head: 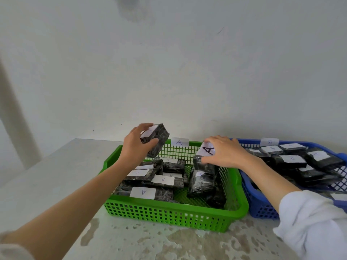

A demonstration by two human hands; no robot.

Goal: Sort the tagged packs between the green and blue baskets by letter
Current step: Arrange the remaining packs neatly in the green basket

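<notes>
Grey table (56, 175): green basket (169, 214) tagged "A", blue basket (262, 209) "B".

There is one camera only, worn on the person's head, looking forward and down across the desk (56, 175) toward the white wall (187, 72) behind it. It sits close, with both forearms reaching in from the bottom corners and the green basket (169, 212) near the middle. The wide lens bends the edges, the wall fills the upper half, and the blue basket (259, 205) is cut off at the right.
</notes>
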